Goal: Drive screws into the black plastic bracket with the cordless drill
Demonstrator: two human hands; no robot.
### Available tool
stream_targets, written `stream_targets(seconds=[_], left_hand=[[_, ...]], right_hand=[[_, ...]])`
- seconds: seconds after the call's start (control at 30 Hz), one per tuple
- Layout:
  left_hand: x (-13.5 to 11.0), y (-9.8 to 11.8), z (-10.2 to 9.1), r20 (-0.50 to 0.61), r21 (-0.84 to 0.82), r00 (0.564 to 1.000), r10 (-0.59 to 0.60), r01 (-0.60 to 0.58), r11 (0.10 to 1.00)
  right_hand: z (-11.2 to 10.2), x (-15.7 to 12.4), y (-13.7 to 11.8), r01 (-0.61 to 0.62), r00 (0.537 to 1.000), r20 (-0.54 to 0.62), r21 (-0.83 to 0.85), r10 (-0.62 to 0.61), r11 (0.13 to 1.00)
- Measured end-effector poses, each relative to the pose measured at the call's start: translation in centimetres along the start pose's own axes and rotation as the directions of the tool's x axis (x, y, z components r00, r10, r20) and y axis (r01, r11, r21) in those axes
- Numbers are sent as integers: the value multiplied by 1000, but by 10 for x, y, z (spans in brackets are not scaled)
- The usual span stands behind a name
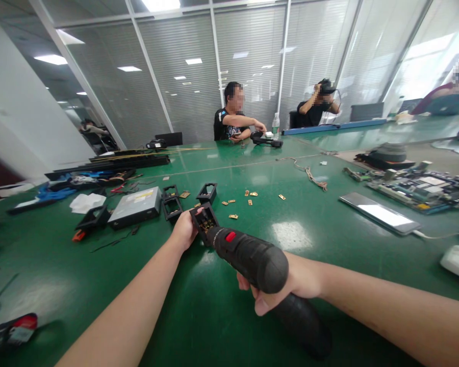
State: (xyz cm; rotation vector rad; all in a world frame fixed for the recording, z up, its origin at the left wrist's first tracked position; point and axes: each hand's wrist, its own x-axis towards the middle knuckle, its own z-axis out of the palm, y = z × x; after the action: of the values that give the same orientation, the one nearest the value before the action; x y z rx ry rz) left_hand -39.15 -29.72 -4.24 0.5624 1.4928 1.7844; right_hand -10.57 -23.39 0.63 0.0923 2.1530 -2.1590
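Note:
My right hand is closed round the handle of a black cordless drill with a red switch on top. The drill's front end points away to the left, into or right against a small black plastic box frame; its tip is hidden. Brass-coloured parts show inside that frame. My left hand grips the frame by its left side, just above the table. Close behind it stand similar black frames and another black frame. Small brass plates lie scattered to the right of these.
A silver disc drive stands to the left, beside a black frame and white tissue. Rightward lie a phone on a cable and circuit boards. Across the green table sit people near a water bottle.

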Motion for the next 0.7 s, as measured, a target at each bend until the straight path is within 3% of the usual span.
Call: stream_targets(seconds=[0.27, 0.7], left_hand=[[5, -6, 0, -28, -17, 998, 65, -65, 998], [8, -9, 2, -54, -46, 997, 50, -53, 998]], right_hand=[[0, 1, -3, 5, 1000, -7, -2, -5, 1000], [0, 0, 0, -25, 1000, -3, 4, 25, 1000]])
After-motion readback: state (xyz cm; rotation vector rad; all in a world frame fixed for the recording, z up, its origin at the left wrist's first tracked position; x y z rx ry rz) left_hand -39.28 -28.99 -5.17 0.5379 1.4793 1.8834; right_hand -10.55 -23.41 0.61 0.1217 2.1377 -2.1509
